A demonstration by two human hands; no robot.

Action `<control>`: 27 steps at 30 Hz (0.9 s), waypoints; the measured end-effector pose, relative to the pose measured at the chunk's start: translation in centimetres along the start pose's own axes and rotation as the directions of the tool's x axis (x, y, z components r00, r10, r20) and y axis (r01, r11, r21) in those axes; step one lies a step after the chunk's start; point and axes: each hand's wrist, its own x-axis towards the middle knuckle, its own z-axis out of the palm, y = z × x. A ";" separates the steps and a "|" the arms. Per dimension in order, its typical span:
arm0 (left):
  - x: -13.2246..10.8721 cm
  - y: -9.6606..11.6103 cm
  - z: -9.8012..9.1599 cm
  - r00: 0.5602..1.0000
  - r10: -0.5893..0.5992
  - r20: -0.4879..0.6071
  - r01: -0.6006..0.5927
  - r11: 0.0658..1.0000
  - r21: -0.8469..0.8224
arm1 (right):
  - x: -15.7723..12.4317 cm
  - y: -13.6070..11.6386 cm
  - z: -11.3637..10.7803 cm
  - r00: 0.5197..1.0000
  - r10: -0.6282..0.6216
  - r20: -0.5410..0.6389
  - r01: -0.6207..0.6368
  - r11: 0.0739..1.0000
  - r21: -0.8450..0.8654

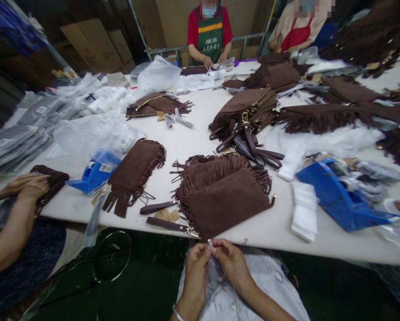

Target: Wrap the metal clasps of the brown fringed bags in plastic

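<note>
At the table's front edge, above the lap, my left hand (197, 267) and my right hand (232, 264) meet with fingertips pinched together. Between them is a small shiny, whitish piece (210, 243), with something thin and see-through seeming to hang below; its kind is unclear. Just beyond my fingers lies a dark brown fringed pouch (226, 203), its near corner close to the pinched piece. Another fringed pouch shows behind it. Brown wrist straps (166, 224) with metal clasps and a cardboard tag (168, 216) stick out at its left.
Blue tape dispensers (340, 196) (95, 174) stand right and left. White folded packets (303, 211) lie on the right. More brown pouches (136, 167) and plastic bags (93, 133) cover the table (200, 107). A co-worker's hands (29, 187) hold a pouch at left; two people work opposite.
</note>
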 end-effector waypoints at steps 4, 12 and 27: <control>0.2 -0.1 -0.3 0.999 0.039 -0.038 -0.036 0.997 0.075 | -0.1 -0.2 0.2 1.000 -0.008 0.024 0.009 0.999 -0.035; 0.2 -0.5 -0.2 0.999 0.000 -0.053 -0.002 1.000 -0.021 | -0.4 -0.1 0.6 0.997 0.055 -0.058 -0.055 0.998 -0.005; 0.2 -0.5 0.1 0.996 -0.057 -0.064 0.058 0.998 0.014 | 0.2 0.3 0.5 0.981 0.182 0.064 -0.190 0.968 0.166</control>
